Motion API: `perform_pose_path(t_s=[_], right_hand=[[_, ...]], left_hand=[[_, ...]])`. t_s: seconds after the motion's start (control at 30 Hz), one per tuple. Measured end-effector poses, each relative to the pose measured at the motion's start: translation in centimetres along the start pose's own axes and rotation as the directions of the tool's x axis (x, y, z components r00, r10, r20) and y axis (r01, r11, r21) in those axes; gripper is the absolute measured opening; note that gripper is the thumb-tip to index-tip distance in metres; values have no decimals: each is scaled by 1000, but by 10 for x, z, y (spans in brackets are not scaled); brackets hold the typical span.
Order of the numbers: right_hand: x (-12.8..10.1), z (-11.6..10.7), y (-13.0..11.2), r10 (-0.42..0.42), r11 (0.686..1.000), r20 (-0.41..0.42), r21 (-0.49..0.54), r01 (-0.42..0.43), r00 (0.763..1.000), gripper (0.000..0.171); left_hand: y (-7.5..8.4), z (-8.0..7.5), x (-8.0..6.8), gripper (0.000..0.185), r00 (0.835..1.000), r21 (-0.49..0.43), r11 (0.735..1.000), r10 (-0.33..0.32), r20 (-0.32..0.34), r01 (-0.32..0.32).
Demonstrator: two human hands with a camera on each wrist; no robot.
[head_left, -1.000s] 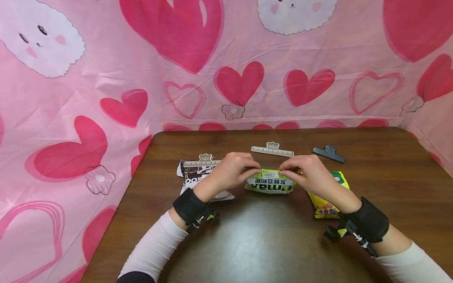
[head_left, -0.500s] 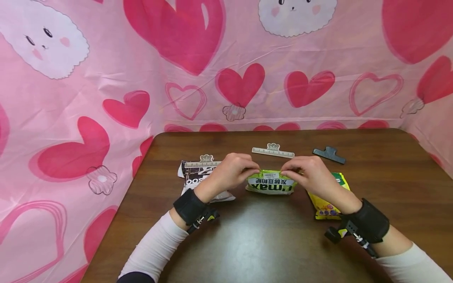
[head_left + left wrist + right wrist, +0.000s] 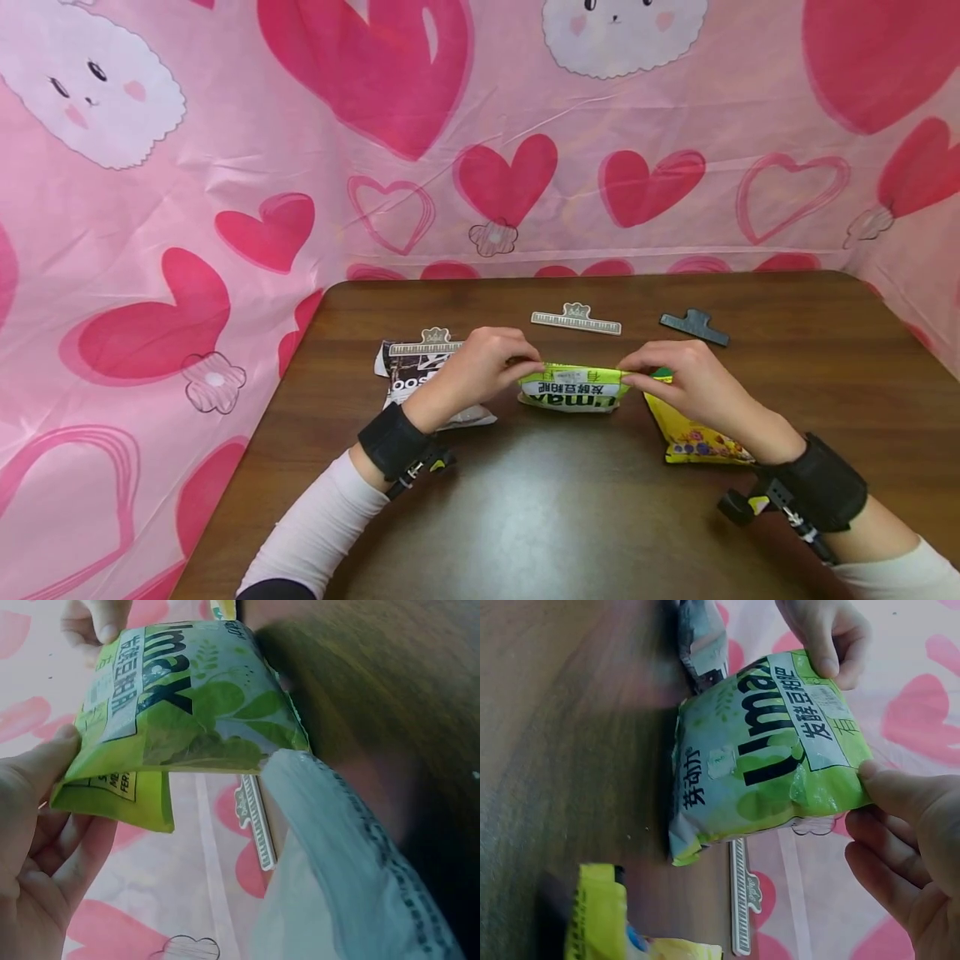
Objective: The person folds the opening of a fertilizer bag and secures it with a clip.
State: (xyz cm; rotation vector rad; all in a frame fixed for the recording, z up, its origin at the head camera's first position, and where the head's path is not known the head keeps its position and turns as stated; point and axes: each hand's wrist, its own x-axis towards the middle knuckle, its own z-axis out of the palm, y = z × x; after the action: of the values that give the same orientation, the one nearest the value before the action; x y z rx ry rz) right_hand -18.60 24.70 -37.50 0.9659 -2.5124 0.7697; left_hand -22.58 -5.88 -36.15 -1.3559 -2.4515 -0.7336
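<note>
A green fertilizer bag (image 3: 568, 395) with black lettering stands on the table, between both hands. My left hand (image 3: 495, 360) pinches the left end of its top edge between thumb and fingers. At the right end, my right hand (image 3: 684, 375) pinches the top corner the same way. In the left wrist view, a folded flap (image 3: 124, 801) of the green bag hangs down behind the top edge, beside the left fingers. The right wrist view shows the bag's printed front (image 3: 761, 742), its top stretched between the two hands.
Left of the green bag lies a dark and white bag (image 3: 405, 379) with a clip (image 3: 426, 343) on its top. A yellow bag (image 3: 693, 433) lies to the right, partly under the right forearm. Behind are a pale clip (image 3: 576, 318) and a black clip (image 3: 696, 325).
My right hand has moved right, out to the green bag's top corner. My left hand has shifted slightly left. The bag's top edge now shows longer between the hands.
</note>
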Motion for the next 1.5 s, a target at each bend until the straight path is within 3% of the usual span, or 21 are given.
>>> perform_pose_path(t_s=[0.33,0.6,0.83,1.17,1.5], right_hand=[[-3,4,2,4,1000,-34,10,-3,999,25],[0,4,0,15,998,-64,63,-11,998,26],[8,8,-1,34,997,-45,73,-31,998,21],[12,6,3,158,984,32,78,-160,987,14],[24,-4,10,79,985,197,138,-108,977,15]], left_hand=[[-7,-7,-13,17,997,-100,995,16,72,-8],[-9,-10,-19,9,998,-50,997,64,-17,-64],[-9,-14,-22,7,998,-54,998,36,-60,-39],[-9,-10,-19,10,997,-52,997,-67,-38,65],[-11,-9,-21,11,998,-52,997,-60,-28,59]])
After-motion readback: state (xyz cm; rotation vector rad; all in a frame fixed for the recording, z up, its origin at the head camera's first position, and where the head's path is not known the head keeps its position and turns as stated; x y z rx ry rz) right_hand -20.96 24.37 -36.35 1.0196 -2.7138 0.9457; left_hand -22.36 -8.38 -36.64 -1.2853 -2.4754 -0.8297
